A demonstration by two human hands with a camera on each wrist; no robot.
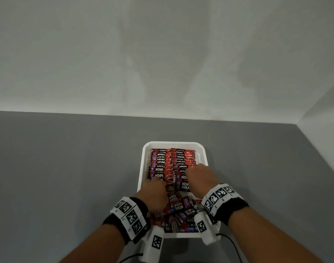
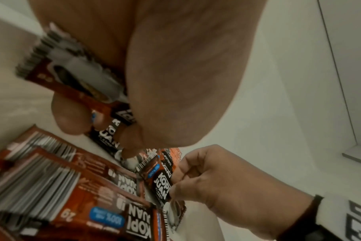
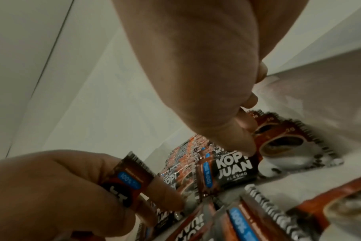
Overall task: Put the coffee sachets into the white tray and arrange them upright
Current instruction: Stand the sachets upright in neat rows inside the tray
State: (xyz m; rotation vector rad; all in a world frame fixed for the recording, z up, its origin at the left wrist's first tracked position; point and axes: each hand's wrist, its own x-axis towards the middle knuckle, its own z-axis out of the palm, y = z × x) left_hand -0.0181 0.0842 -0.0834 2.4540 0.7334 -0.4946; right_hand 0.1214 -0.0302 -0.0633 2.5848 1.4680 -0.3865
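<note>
The white tray (image 1: pixel 142 164) lies on a grey table. Its far half holds two rows of red coffee sachets (image 1: pixel 172 160) standing on edge. Several loose sachets (image 1: pixel 179 215) lie in a heap in its near half. My left hand (image 1: pixel 154 192) hovers over the left row's near end and grips one sachet (image 2: pixel 72 76) between thumb and fingers. My right hand (image 1: pixel 200 177) is at the right row's near end. Its thumb and forefinger pinch the front sachet (image 3: pixel 233 169) by its upper edge. Both hands' fingertips are hidden in the head view.
The grey table (image 1: pixel 67 177) spreads wide to the left of the tray and narrower to the right. White walls (image 1: pixel 162 54) close it off behind and on the right. Black cables (image 1: pixel 232 243) trail from the wrist cameras near the front edge.
</note>
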